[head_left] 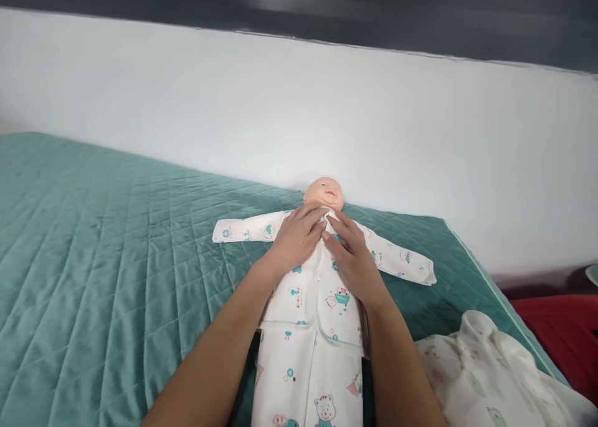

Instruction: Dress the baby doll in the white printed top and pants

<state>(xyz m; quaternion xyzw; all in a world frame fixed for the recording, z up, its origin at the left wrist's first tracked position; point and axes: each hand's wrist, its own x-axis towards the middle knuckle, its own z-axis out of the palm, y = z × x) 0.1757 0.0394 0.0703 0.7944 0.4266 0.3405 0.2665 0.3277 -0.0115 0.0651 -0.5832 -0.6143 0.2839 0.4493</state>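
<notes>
A baby doll (326,193) lies on its back on a green quilted bedspread, dressed in a white baby jacket (299,296) with a coloured animal print. My left hand (301,234) is closed at the collar, fingertips and thumb on the jacket's front edge just below the doll's chin. From the other side, my right hand (348,249) grips the same edge, its thumb close to the left thumb. What sits exactly between the fingertips is partly hidden. A button (319,275) shows lower on the front. Matching white trousers (284,377) extend below the jacket. Both sleeves stretch outward.
The green bedspread (116,277) spreads wide to the left, with wrinkles near the front. A white wall (280,115) rises behind the doll's head. At the lower right lies a bunched white printed cloth (486,377), and beyond the bed's edge is something red (560,327).
</notes>
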